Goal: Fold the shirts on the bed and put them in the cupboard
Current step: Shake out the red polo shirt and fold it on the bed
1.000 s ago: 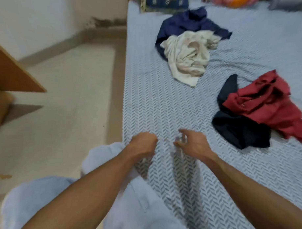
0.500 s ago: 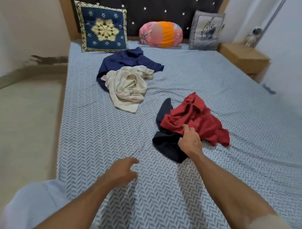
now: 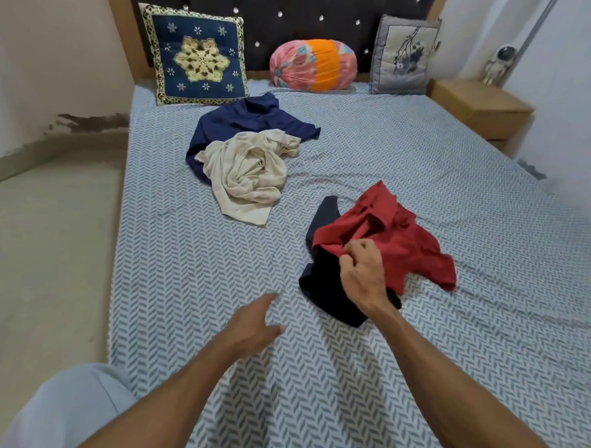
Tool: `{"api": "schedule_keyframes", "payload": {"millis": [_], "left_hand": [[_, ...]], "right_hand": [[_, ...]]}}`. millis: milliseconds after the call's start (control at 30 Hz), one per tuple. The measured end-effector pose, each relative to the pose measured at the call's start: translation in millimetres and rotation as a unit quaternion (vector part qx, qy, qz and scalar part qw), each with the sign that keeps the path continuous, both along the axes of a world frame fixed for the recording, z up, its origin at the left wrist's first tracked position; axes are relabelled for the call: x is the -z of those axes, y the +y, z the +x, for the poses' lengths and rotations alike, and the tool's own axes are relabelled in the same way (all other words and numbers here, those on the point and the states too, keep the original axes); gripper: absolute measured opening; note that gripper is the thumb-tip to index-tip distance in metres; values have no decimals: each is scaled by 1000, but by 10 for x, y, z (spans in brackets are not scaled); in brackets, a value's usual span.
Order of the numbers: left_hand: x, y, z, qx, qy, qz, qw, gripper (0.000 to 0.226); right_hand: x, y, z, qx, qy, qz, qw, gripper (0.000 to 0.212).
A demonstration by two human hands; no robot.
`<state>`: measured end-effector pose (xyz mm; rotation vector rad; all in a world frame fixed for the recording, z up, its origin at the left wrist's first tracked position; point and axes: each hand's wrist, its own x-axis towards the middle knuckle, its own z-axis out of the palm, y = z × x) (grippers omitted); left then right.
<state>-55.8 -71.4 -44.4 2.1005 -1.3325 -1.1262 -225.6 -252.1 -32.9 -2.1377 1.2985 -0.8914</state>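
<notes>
The right hand (image 3: 363, 271) is pinching the near edge of the red shirt (image 3: 398, 240), crumpled mid-bed (image 3: 454, 191) and partly hiding a black shirt (image 3: 326, 286); the left hand (image 3: 254, 322) is hovering, fingers loosely spread.

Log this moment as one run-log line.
right hand grips red shirt edge | left hand open above bedsheet | black garment under red shirt | nothing folded yet

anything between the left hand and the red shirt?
Nothing visible. The left hand hovers open over bare bedsheet; the red shirt, gripped by the right hand, lies atop a black shirt to its right.
</notes>
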Motion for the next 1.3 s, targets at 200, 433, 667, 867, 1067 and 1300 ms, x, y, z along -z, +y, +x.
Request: {"api": "schedule_keyframes", "payload": {"millis": [200, 433, 667, 867, 1067, 1300], "left_hand": [[-325, -360, -112, 6, 18, -185, 983, 96], [-586, -249, -225, -46, 57, -128, 989, 20], [-1632, -216, 161, -233, 146, -229, 934, 9], [-2595, -14, 518, -170, 284, -348, 877, 50], [-3124, 292, 937, -122, 138, -367, 912, 64], [-3174, 530, 1143, -102, 66, -284, 951, 24]], "right_hand": [[-355, 755, -141, -242, -157, 159, 944, 19], [-484, 697, -307, -149, -49, 104, 982, 14], [-1378, 762, 328, -254, 233, -35, 938, 100], [-2398, 690, 877, -250, 78, -169, 950, 41], [-3500, 665, 1127, -200, -101, -146, 964, 17], [-4222, 767, 1099, -209, -305, -41, 928, 20]]}}
